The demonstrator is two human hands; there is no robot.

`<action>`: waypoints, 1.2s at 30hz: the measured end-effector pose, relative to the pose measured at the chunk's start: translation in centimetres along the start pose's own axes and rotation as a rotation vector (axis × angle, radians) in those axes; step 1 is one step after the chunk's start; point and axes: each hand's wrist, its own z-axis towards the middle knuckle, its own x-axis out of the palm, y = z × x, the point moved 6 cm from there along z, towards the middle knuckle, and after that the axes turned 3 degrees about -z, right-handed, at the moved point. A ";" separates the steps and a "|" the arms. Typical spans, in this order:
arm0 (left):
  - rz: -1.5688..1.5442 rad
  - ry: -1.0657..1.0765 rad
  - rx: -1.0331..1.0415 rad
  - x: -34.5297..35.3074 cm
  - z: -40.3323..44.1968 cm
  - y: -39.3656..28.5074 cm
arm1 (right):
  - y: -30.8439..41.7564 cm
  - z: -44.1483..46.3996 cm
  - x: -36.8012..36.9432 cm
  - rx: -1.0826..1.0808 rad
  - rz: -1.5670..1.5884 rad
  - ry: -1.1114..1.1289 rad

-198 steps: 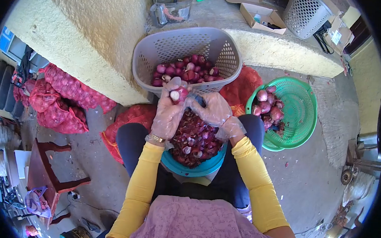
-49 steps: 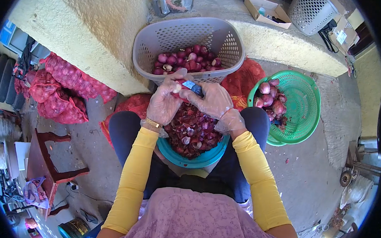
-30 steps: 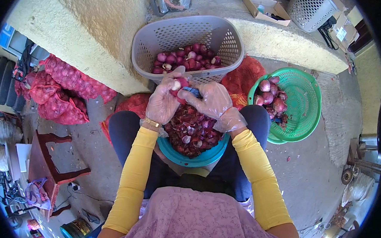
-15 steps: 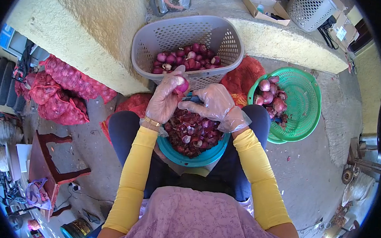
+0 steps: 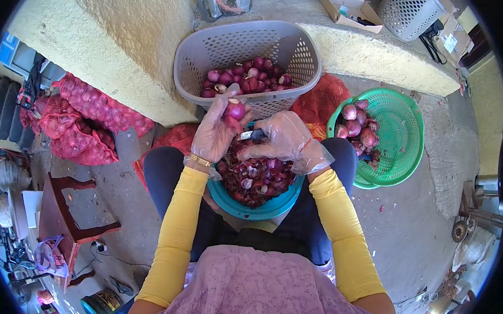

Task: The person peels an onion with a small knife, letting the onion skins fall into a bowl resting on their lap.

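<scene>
My left hand (image 5: 214,131), in a clear plastic glove, holds a purple-red onion (image 5: 235,109) between thumb and fingers. My gloved right hand (image 5: 284,137) is closed around a small knife (image 5: 254,135) with a dark handle; its short pale blade points left, a little below and apart from the onion. Beneath both hands, a teal basin (image 5: 243,212) between my knees is heaped with onion skins (image 5: 256,183). Just beyond my hands stands a grey perforated basket (image 5: 192,46) with smooth purple onions (image 5: 255,76) in it.
At right, a green colander (image 5: 406,136) holds onions with dry skins (image 5: 354,127). Red mesh sacks of onions (image 5: 83,120) lie at left, near an overturned wooden table (image 5: 60,221). A low wall (image 5: 376,55) runs behind the basket.
My left hand has turned the onion, showing more of its side. My right hand has tilted and shifted slightly, bringing the knife into plain view.
</scene>
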 end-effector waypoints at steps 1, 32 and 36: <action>0.000 0.000 0.001 0.0 0.0 -0.1 | -0.3 0.1 0.2 0.004 -0.019 -0.006; 0.155 0.019 -0.003 0.9 -0.1 0.5 | -3.4 1.1 1.2 0.186 0.665 -0.351; 0.272 0.006 0.005 0.2 -0.1 0.6 | -3.4 1.2 1.1 0.254 0.652 -0.295</action>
